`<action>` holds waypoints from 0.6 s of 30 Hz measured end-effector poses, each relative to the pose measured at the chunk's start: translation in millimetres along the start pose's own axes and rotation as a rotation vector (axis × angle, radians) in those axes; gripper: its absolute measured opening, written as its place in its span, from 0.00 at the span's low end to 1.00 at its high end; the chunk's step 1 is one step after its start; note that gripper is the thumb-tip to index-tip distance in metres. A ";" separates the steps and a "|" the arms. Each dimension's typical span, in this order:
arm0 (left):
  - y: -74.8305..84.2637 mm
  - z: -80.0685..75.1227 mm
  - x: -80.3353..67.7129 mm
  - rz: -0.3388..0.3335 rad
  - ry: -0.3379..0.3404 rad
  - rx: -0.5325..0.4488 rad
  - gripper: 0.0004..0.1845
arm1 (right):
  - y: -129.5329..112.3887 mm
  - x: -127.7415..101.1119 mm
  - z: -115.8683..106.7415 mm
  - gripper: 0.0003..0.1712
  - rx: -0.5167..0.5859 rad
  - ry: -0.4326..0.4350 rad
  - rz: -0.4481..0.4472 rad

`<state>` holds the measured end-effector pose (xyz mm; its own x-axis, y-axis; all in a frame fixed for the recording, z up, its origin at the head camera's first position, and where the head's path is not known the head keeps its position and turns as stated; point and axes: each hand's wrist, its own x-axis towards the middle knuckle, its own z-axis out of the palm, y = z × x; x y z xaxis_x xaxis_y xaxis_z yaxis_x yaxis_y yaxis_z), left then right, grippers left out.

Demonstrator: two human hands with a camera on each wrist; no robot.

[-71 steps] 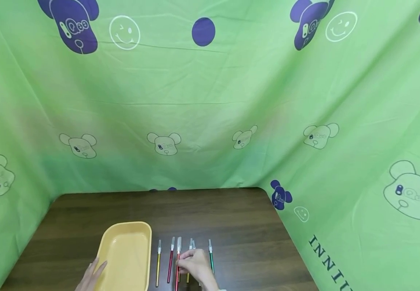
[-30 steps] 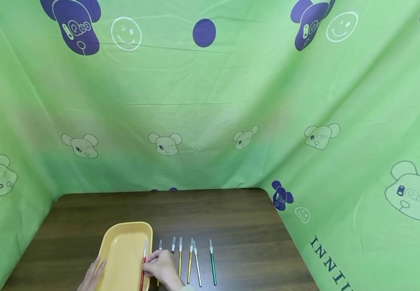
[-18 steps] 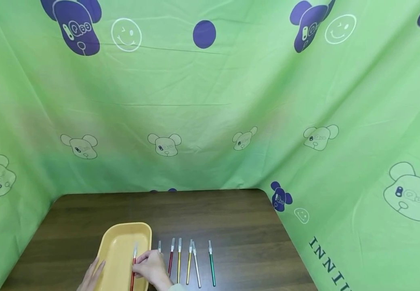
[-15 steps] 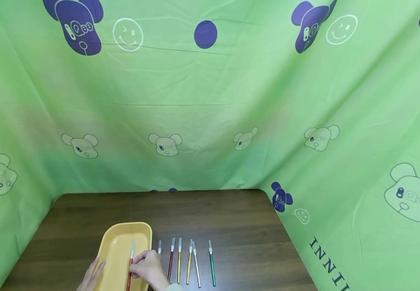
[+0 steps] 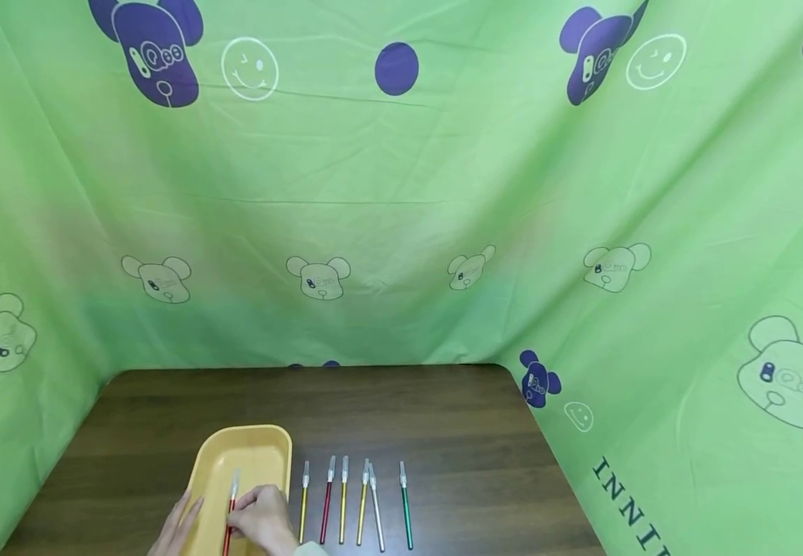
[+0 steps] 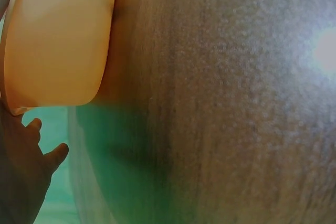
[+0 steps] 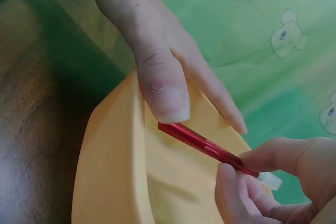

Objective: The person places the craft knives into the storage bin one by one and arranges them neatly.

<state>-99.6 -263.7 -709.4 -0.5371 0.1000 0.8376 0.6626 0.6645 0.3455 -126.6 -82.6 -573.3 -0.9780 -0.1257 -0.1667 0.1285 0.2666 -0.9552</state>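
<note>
A red craft knife (image 7: 197, 140) with a knurled metal handle and a clear cap is pinched between the thumb and fingers of my right hand (image 5: 264, 516). It is over the inside of the yellow tray (image 5: 255, 455), its capped end pointing away from me. On the tray's left rim rests my left hand (image 5: 174, 531), fingers straight; in the right wrist view its thumb lies over the rim near the knife's tail end. The left wrist view shows a tray corner (image 6: 58, 40). Whether the knife touches the tray floor, I cannot tell.
Right of the tray, several capped craft knives lie roughly parallel on the dark wooden table (image 5: 443, 432): yellow (image 5: 303, 510), dark red (image 5: 326, 510), two gold, silver (image 5: 377, 516) and green (image 5: 407, 516). A printed green cloth (image 5: 387, 177) surrounds the table.
My right hand has lifted the red craft knife from the row and carried it left, over the tray's right rim and farther inside. My left hand has stayed on the rim.
</note>
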 end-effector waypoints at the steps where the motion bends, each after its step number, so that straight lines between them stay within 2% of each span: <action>1: 0.2 -0.9 0.5 -0.002 -0.006 -0.002 0.40 | -0.7 0.7 1.1 0.14 0.002 0.007 -0.007; 7: 0.3 -5.5 0.4 -0.006 -0.034 0.022 0.40 | 0.4 2.8 9.7 0.15 0.025 0.029 -0.017; 12: 2.3 -5.3 -0.8 0.001 0.003 0.069 0.38 | 7.1 2.9 21.3 0.16 -0.037 0.066 -0.036; 18: 3.5 -4.6 0.1 0.001 -0.010 0.085 0.37 | 8.4 3.3 28.6 0.16 -0.092 0.077 -0.033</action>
<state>-95.0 -264.7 -706.2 -0.5420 0.1083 0.8334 0.6167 0.7250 0.3068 -124.0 -108.1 -588.9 -0.9917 -0.0627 -0.1126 0.0837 0.3505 -0.9328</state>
